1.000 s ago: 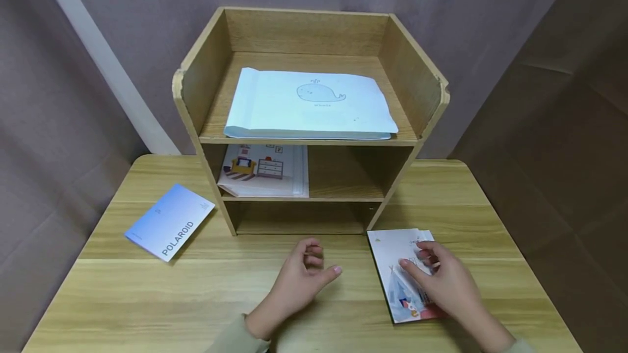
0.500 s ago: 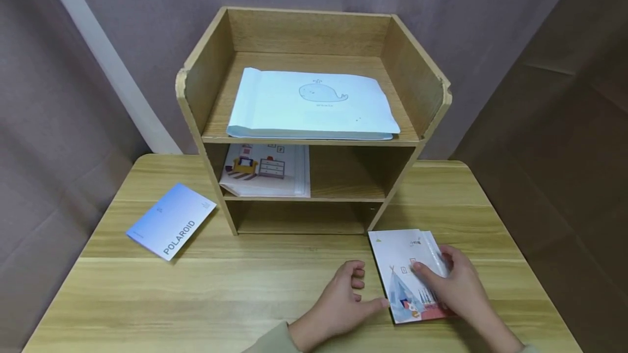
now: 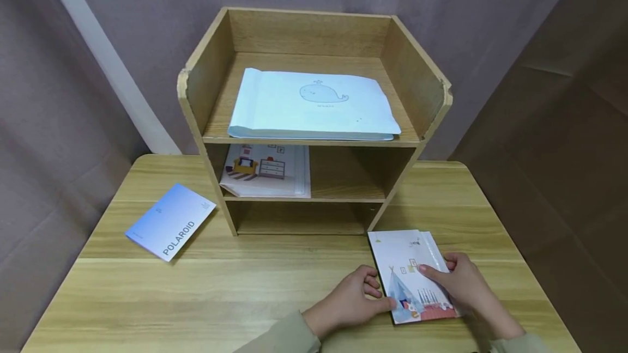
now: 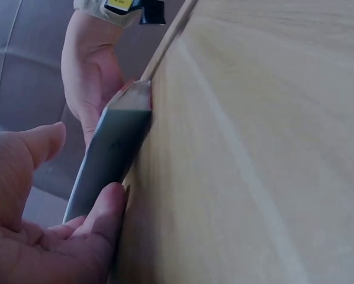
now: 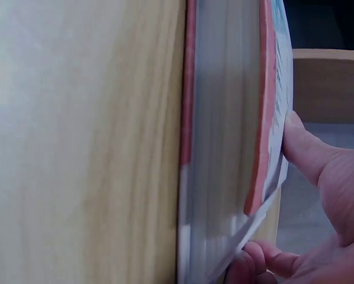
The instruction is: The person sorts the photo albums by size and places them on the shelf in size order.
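Note:
A thick book (image 3: 399, 255) with a white cover and a drawn tent lies on the table at the front right. My right hand (image 3: 463, 285) holds its right side, thumb on the cover and fingers at the page edge. In the right wrist view, that book's pages (image 5: 224, 118) face the camera and the fingers sit at a corner. My left hand (image 3: 353, 296) is at the opposite edge. The left wrist view has its fingertips (image 4: 110, 198) against the dark spine (image 4: 115, 148), with the thumb raised apart from it.
A wooden shelf unit (image 3: 314, 141) stands behind. A pale blue whale-printed book (image 3: 275, 102) lies on its top level, and another illustrated book (image 3: 289, 173) on the middle one. Left of the unit, a blue-white POLAROID booklet (image 3: 171, 222) rests on the table (image 3: 196, 298).
My left hand has moved right, up to the book's left edge. My right hand has shifted from over the cover to the right edge. The book has stayed in place.

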